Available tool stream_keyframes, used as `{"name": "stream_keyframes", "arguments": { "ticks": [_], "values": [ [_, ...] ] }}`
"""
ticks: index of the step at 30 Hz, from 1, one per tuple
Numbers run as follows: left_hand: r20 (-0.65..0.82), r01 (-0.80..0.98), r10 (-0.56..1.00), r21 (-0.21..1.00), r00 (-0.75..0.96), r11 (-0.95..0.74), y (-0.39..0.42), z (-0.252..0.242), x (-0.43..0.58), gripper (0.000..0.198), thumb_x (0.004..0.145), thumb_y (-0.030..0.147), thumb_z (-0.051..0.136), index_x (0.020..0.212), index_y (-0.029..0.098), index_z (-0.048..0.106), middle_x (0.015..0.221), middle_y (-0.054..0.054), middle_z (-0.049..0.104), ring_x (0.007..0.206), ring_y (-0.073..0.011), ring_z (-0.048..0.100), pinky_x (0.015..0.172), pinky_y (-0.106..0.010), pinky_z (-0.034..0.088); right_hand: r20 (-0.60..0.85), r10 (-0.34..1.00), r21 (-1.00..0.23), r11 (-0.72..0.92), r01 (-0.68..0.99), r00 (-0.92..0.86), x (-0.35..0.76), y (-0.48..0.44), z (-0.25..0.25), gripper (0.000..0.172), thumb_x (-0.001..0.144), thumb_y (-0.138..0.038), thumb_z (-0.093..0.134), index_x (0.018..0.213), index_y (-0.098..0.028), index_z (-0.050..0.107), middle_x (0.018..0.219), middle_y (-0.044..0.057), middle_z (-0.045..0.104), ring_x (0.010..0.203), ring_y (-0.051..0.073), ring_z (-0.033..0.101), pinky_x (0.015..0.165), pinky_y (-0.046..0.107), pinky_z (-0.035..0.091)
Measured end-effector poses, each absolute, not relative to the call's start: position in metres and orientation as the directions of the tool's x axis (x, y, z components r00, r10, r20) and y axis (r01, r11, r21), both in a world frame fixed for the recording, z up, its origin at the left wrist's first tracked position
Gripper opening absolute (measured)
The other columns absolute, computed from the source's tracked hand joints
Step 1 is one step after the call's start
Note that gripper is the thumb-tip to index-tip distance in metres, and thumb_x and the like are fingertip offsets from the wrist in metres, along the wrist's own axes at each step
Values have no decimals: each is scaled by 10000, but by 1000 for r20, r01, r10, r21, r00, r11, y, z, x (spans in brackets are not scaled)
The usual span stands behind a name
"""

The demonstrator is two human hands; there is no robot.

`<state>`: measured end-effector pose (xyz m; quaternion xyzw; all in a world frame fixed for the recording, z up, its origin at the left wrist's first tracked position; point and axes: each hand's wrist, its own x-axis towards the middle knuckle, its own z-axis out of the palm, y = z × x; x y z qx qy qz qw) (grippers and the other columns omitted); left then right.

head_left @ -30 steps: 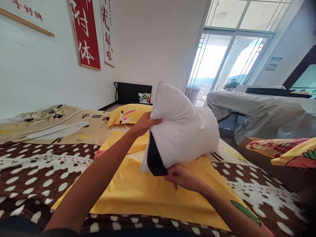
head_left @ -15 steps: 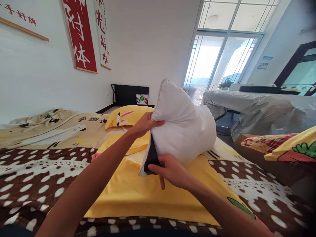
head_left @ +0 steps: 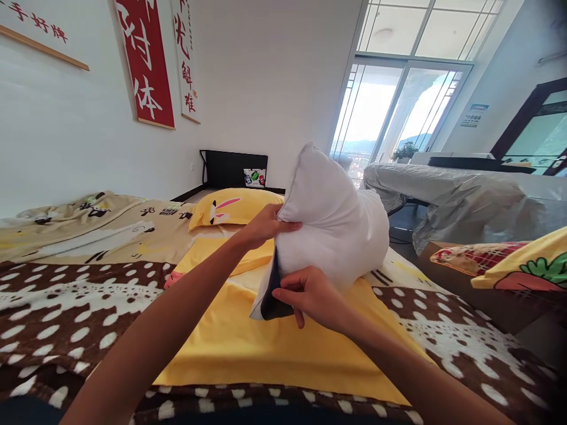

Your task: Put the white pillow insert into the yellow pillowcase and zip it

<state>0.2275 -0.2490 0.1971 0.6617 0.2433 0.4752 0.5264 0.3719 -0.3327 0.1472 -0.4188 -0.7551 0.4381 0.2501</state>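
The fingers of the left hand (head_left: 261, 227) pinch the upper near edge of the white pillow (head_left: 336, 218), thumb laid on its face; the fingers of the right hand (head_left: 316, 298) are bent and narrowly spaced at the dark panel (head_left: 272, 310) on the lower near edge, and whether they grip it cannot be told; the pillow lies over the yellow cloth (head_left: 257, 354), its bulk to the right of the left fingers and beyond the right; its long axis appears to run away and rightward from the panel end, though folding obscures this; the right hand is the nearer to the panel.
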Motion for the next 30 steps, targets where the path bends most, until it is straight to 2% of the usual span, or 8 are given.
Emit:
{"name": "stream_keyframes", "arguments": {
  "ticks": [5, 10, 13, 16, 21, 27, 30],
  "values": [
    [364, -168, 823, 931, 436, -323, -246, 193, 224, 425, 522, 291, 848, 870, 101, 694, 927, -100, 702, 954, -284, 621, 895, -430, 461, -100, 828, -846, 221, 485, -552, 388, -334, 131, 378, 758, -387, 593, 496, -177, 419, 379, -65, 395, 337, 56, 419, 384, 211, 168],
    [379, -175, 806, 925, 455, -336, -243, 192, 225, 394, 563, 270, 827, 892, 99, 696, 961, -106, 700, 973, -277, 621, 919, -434, 454, -191, 793, -836, 177, 519, -578, 407, -333, 108, 399, 710, -428, 624, 488, -176, 409, 439, -66, 302, 402, 95, 515, 388, 194, 192],
    [374, -181, 805, 928, 461, -327, -243, 192, 226, 414, 555, 270, 833, 907, 99, 697, 991, -117, 697, 989, -282, 619, 920, -435, 457, -213, 796, -813, 178, 555, -567, 417, -330, 93, 370, 708, -412, 617, 492, -175, 433, 472, -58, 320, 404, 91, 489, 394, 192, 252],
    [364, -176, 809, 931, 462, -318, -244, 193, 226, 423, 544, 272, 841, 906, 105, 701, 1001, -118, 698, 1003, -286, 616, 925, -436, 457, -163, 837, -749, 241, 618, -523, 426, -327, 82, 335, 727, -389, 593, 498, -177, 471, 479, -42, 385, 410, 102, 484, 412, 205, 313],
    [358, -162, 804, 933, 475, -320, -244, 195, 227, 420, 541, 274, 844, 902, 109, 707, 997, -113, 701, 1014, -282, 612, 946, -432, 445, -36, 883, -598, 356, 718, -468, 439, -323, 71, 388, 791, -409, 546, 484, -185, 468, 438, -21, 425, 431, 115, 480, 443, 219, 321],
    [355, -163, 797, 935, 489, -316, -248, 198, 230, 445, 510, 295, 856, 889, 111, 711, 959, -102, 706, 1015, -286, 606, 946, -430, 439, 56, 893, -495, 413, 764, -446, 450, -328, 69, 385, 835, -417, 517, 526, -188, 532, 543, 24, 569, 538, 143, 539, 531, 237, 371],
    [362, -158, 797, 931, 483, -328, -249, 200, 233, 437, 507, 297, 856, 874, 113, 706, 948, -97, 705, 997, -278, 610, 940, -425, 441, 57, 893, -465, 420, 779, -447, 455, -334, 75, 312, 842, -375, 513, 607, -199, 620, 619, 38, 641, 604, 169, 585, 577, 252, 402]
  ]
}}
